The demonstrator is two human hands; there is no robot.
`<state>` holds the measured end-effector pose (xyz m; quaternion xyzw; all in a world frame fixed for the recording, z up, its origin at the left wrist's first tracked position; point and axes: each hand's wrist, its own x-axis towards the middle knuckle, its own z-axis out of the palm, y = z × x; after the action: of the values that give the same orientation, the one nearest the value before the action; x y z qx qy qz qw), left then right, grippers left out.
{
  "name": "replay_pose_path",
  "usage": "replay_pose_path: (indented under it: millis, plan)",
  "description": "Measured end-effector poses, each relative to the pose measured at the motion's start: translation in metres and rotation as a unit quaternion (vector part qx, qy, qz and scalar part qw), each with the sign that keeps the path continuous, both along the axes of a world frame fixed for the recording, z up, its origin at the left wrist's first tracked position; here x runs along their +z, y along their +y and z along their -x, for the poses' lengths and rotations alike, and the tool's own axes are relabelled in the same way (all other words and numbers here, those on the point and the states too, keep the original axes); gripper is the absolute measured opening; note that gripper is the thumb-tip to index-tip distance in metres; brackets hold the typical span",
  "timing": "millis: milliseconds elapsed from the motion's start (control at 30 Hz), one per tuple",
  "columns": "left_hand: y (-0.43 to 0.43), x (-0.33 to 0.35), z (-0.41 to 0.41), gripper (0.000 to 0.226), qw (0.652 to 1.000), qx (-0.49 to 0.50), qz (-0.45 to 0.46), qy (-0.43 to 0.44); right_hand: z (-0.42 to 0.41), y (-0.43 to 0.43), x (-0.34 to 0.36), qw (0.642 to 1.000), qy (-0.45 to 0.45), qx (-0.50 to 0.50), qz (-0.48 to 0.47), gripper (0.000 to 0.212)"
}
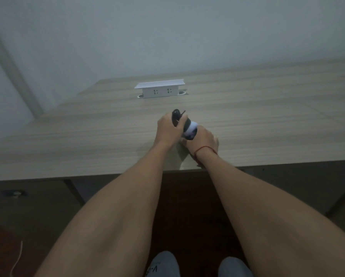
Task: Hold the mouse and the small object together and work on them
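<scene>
My left hand (168,128) grips the black upper end of a small black-and-white device (190,131) that lies tilted over the wooden table (87,132). Its black tip (176,114) sticks out above my fingers. My right hand (204,140), with a red string round the wrist, holds the white lower end of the same device from the right and rests on the tabletop. What kind of device it is cannot be made out in the dim picture.
A white pop-up socket box (159,89) stands at the back of the table, in front of a pale wall. The table's front edge runs just under my forearms. Below are a dark floor, my two shoes and a thin white cord (17,258) at the left.
</scene>
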<state>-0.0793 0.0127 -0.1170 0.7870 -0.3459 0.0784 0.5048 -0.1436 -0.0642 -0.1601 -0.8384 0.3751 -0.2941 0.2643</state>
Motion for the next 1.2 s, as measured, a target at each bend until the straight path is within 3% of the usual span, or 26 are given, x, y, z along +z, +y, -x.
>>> replay_pose_path:
  millis: [200,300,400,567,767,900,1100,1200]
  plan:
    - [-0.004,0.013,-0.004,0.037,0.996,0.013,-0.087,-0.027,0.003,0.001,0.0,0.999,-0.024,-0.01,-0.044,0.039]
    - [-0.007,0.012,-0.002,0.035,0.996,-0.017,-0.08,-0.027,0.005,0.001,0.001,0.998,-0.032,-0.012,-0.052,0.039]
    - [-0.004,0.005,-0.006,0.037,0.996,0.035,-0.078,-0.005,0.008,0.002,0.003,0.998,-0.024,-0.012,-0.055,0.046]
    - [0.003,-0.009,-0.003,0.031,0.999,0.046,0.012,0.001,0.009,0.004,0.005,0.998,-0.029,-0.021,-0.049,0.047]
    - [0.001,-0.02,-0.012,0.027,0.992,0.114,-0.054,0.02,0.01,0.003,0.005,0.998,-0.021,-0.007,-0.053,0.058]
    - [-0.003,-0.022,-0.006,0.033,0.979,0.16,0.027,0.121,0.011,0.006,0.006,0.998,-0.04,-0.006,-0.042,0.052]
    - [0.002,-0.023,-0.006,0.036,0.982,0.109,0.024,0.15,0.012,0.006,0.013,0.996,-0.055,-0.034,-0.06,0.038]
    - [0.009,-0.02,-0.01,0.025,0.984,0.047,-0.004,0.173,0.012,0.005,0.015,0.996,-0.046,-0.037,-0.067,0.039]
